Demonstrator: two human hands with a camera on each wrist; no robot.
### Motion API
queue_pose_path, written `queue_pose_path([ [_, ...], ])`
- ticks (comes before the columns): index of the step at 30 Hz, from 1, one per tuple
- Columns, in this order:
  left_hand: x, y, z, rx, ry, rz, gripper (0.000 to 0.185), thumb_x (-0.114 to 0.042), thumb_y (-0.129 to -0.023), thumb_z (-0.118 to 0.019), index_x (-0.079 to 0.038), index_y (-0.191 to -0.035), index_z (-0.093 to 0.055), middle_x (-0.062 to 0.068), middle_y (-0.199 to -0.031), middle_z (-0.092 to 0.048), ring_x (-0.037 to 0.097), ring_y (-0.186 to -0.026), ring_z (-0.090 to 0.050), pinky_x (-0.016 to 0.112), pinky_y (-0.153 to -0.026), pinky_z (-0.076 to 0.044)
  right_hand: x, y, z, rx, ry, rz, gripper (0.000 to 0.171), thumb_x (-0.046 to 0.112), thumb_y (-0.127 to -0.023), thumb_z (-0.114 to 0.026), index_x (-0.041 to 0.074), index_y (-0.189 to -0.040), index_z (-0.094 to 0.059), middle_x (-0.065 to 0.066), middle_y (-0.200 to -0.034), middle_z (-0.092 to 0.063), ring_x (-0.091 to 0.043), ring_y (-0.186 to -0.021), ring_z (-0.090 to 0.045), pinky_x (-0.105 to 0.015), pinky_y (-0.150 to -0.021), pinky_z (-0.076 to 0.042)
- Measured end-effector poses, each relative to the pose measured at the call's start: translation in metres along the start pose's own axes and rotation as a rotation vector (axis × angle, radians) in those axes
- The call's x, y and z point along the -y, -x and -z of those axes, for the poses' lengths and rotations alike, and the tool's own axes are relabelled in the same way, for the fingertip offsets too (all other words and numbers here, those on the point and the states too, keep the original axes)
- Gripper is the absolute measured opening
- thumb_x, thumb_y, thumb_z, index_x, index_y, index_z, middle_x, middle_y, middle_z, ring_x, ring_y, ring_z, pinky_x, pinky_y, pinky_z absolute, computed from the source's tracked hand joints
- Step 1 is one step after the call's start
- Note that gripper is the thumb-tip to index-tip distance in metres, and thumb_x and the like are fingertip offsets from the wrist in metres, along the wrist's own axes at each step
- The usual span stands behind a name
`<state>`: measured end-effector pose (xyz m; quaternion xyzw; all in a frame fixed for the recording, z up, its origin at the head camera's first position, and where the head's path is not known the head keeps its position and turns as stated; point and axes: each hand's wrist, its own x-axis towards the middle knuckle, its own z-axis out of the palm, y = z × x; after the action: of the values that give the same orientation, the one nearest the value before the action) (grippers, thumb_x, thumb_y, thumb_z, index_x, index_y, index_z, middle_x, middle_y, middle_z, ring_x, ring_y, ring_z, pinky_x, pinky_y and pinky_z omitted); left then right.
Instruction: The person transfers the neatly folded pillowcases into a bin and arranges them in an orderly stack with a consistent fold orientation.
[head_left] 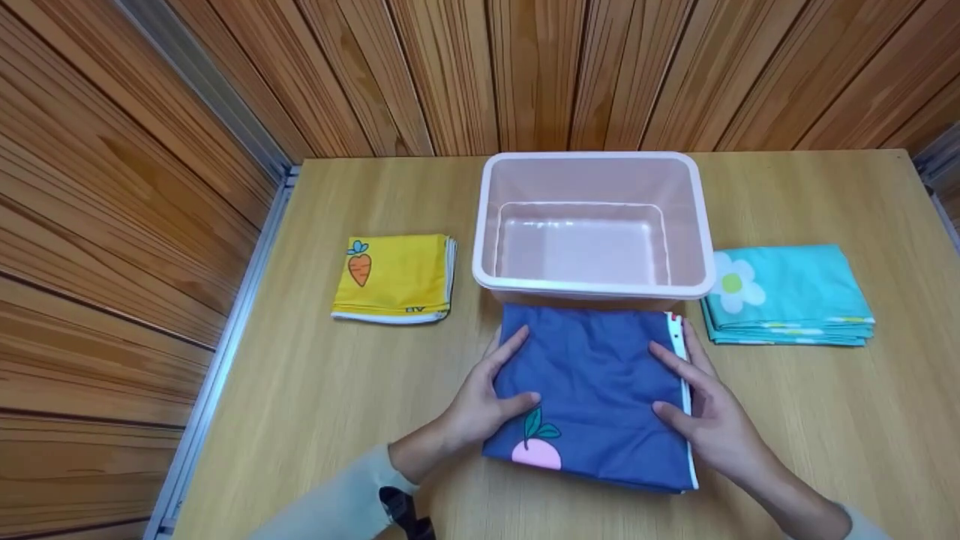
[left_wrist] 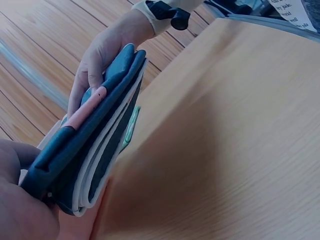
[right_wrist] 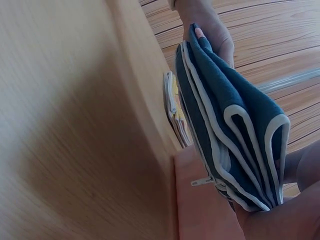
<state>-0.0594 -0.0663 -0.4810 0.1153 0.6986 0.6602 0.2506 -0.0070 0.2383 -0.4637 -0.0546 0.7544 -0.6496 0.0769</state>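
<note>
Between my two hands is a folded dark-blue cloth (head_left: 592,390) with white piping and a pink fruit print. It is raised off the table, just in front of the pink bin. My left hand (head_left: 476,397) grips its left edge, thumb on top. On the opposite edge, my right hand (head_left: 709,409) holds it the same way; the fingers underneath are mostly hidden. Several stacked layers of the cloth (right_wrist: 220,110) show in the right wrist view, where a small zipper pull (right_wrist: 201,182) hangs from the edge.
An open pink plastic bin (head_left: 592,291) with nothing inside stands at the table's back middle. Left of it lies a folded yellow cloth (head_left: 405,274) with a carrot print. A folded turquoise cloth (head_left: 802,285) with a flower lies to its right. Wood-plank walls (head_left: 532,75) border the table.
</note>
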Motion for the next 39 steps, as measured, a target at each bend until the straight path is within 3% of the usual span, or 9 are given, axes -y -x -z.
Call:
queue_pose_path([
  [22,-0.018,0.01,-0.001,-0.006,0.036,0.002,0.081,-0.01,-0.095,-0.072,-0.036,-0.16,-0.031,0.001,-0.17,-0.009,0.031,-0.155,-0.012,0.056,-0.123,-0.016,0.018,0.005,0.005,0.018,-0.052,-0.005,0.066,-0.016,-0.092,-0.062,-0.006,-0.153,-0.038,-0.007,-0.17,0.017,-0.032,-0.152,0.024,-0.004,-0.108,-0.024],
  [32,-0.024,0.011,0.0,0.014,0.085,-0.066,0.08,-0.005,-0.095,-0.07,-0.023,-0.162,-0.03,0.005,-0.171,-0.003,0.031,-0.155,-0.009,0.057,-0.123,-0.011,0.025,0.006,0.006,0.007,-0.079,0.027,0.068,-0.02,-0.089,-0.061,-0.008,-0.152,-0.038,-0.01,-0.17,0.016,-0.03,-0.152,0.022,-0.004,-0.107,-0.027],
  [39,-0.028,0.01,0.001,0.008,0.09,-0.065,0.079,-0.005,-0.095,-0.069,-0.024,-0.162,-0.031,0.004,-0.171,-0.004,0.031,-0.154,-0.012,0.056,-0.123,-0.013,0.03,0.005,0.009,0.014,-0.08,0.017,0.067,-0.016,-0.091,-0.061,-0.006,-0.153,-0.037,-0.008,-0.17,0.017,-0.029,-0.152,0.023,-0.004,-0.107,-0.026],
])
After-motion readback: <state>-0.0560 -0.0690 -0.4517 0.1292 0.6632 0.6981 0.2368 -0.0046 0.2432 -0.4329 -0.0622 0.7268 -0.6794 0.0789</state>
